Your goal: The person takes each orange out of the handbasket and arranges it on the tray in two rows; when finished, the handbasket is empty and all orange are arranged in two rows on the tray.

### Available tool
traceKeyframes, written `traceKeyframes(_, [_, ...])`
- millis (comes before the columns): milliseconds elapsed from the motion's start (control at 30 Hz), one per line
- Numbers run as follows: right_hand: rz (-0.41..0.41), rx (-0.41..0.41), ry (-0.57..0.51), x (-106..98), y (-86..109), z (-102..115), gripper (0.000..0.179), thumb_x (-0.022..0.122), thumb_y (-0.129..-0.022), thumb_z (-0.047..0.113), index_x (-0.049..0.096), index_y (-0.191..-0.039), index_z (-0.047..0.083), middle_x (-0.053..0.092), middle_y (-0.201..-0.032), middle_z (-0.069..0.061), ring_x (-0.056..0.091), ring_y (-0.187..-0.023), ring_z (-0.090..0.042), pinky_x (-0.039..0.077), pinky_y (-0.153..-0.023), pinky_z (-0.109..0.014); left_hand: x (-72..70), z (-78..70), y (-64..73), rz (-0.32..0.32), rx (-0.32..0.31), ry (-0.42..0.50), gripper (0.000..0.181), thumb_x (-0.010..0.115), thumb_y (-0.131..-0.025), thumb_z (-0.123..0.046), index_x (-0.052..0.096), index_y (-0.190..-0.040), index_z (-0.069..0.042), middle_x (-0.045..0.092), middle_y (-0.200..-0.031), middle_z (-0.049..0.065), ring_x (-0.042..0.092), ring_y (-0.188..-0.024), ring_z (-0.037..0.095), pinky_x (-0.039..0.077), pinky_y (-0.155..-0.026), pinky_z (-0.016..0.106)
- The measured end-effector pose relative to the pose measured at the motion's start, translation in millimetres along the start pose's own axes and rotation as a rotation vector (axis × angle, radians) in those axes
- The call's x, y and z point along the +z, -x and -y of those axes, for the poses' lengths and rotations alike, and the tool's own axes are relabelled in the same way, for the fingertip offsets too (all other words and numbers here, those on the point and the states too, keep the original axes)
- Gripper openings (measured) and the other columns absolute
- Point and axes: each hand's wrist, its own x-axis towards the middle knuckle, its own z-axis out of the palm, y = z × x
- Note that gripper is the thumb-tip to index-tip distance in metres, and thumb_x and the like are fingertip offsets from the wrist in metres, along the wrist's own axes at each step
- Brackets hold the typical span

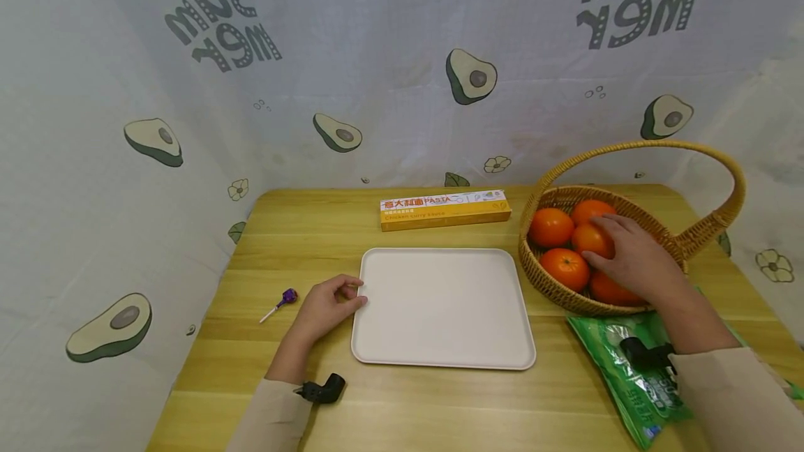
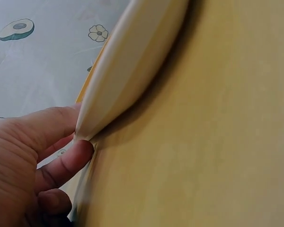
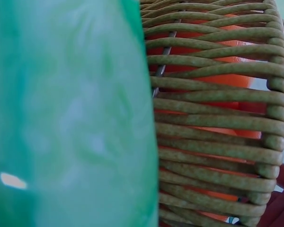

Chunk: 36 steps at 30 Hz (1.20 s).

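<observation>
At the left edge of a white rectangular tray (image 1: 443,309), my left hand (image 1: 329,305) pinches the rim between thumb and fingers. The left wrist view shows the tray's rim (image 2: 128,61) between the thumb and a bent finger. My right hand (image 1: 641,257) reaches into a wicker basket (image 1: 706,232) with a tall handle. Its thumb and fingers curve round an orange (image 1: 590,239), while other oranges (image 1: 565,268) lie around it. In the right wrist view the basket's woven side (image 3: 217,99) hides most of the hand.
A yellow and white pasta box (image 1: 446,211) lies behind the tray. On the left rests a purple-wrapped lollipop (image 1: 288,296). The green bag (image 1: 628,361) lies in front of the basket, beneath the right forearm. A printed cloth (image 1: 402,75) hangs behind the wooden table (image 1: 414,410).
</observation>
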Motion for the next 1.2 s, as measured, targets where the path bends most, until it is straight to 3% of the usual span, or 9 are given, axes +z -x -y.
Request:
traceKeyframes(367, [-0.032, 0.009, 0.002, -3, 1.2, 2, 0.072, 0.072, -0.094, 0.028, 0.039, -0.146, -0.009, 0.035, -0.143, -0.044, 0.039, -0.125, -0.062, 0.034, -0.101, -0.077, -2.4, -4.1, -2.6, 0.004, -0.039, -0.034, 0.023, 0.082, -0.087, -0.028, 0.073, -0.108, -0.022, 0.067, -0.082, -0.007, 0.057, -0.073, 0.011, 0.045, -0.07, 0.029])
traceKeyframes(967, [-0.099, 0.09, -0.086, -15, 12.9, 17, 0.084, 0.067, -0.096, 0.049, 0.031, -0.157, 0.004, 0.03, -0.144, -0.042, 0.044, -0.112, -0.064, 0.04, -0.085, -0.077, -2.5, -1.6, -2.9, -0.014, -0.03, -0.061, 0.024, 0.082, -0.085, -0.031, 0.074, -0.107, -0.022, 0.069, -0.082, -0.01, 0.056, -0.071, 0.009, 0.043, -0.067, 0.026])
traceKeyframes(1200, [-0.16, 0.075, -0.099, -16, 20.7, 25, 0.084, 0.07, -0.094, 0.048, 0.035, -0.156, 0.002, 0.032, -0.14, -0.042, 0.044, -0.11, -0.06, 0.041, -0.083, -0.075, -2.5, -0.8, -2.1, -0.017, -0.031, -0.052, 0.024, 0.083, -0.085, -0.031, 0.075, -0.106, -0.024, 0.069, -0.082, -0.01, 0.056, -0.071, 0.01, 0.043, -0.067, 0.027])
